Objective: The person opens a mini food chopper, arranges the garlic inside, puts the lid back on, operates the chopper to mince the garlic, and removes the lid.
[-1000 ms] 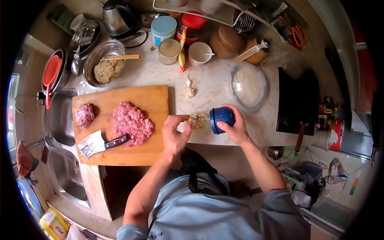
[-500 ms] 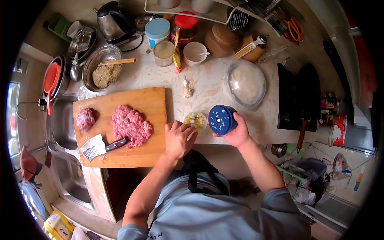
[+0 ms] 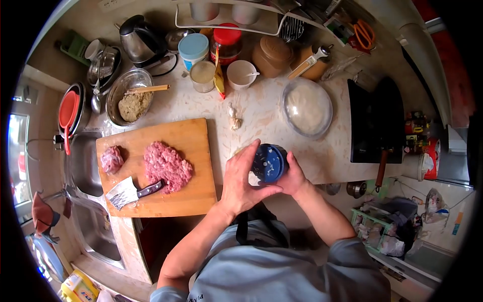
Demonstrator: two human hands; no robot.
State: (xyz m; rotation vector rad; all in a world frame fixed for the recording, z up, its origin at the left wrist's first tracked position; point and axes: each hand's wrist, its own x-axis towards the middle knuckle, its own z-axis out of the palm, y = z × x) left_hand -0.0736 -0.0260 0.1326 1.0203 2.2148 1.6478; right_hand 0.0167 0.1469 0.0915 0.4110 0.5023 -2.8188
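My right hand (image 3: 294, 176) is wrapped round the blue lid (image 3: 271, 163) of what looks like a hand-pull chopper. Pale chopped bits cling to the underside of the lid, which is turned up towards me. Against the lid's left side is my left hand (image 3: 242, 178), its fingers stretched and its thumb spread below; whether it presses on the lid is hard to see. The clear cup with chopped garlic is almost wholly hidden behind this hand. Garlic (image 3: 234, 121) lies on the counter beyond.
On the left, a wooden board (image 3: 196, 201) carries minced meat (image 3: 167, 167), a meat lump (image 3: 111, 160) and a cleaver (image 3: 133, 192). Behind stand a metal bowl of filling (image 3: 132, 104), a white bowl (image 3: 241, 75) and jars. A covered dough bowl (image 3: 307, 108) sits right, near the black stove (image 3: 375, 123).
My left hand has risen from the garlic cup to the lid's left side. My right hand has brought the lid slightly left and down.
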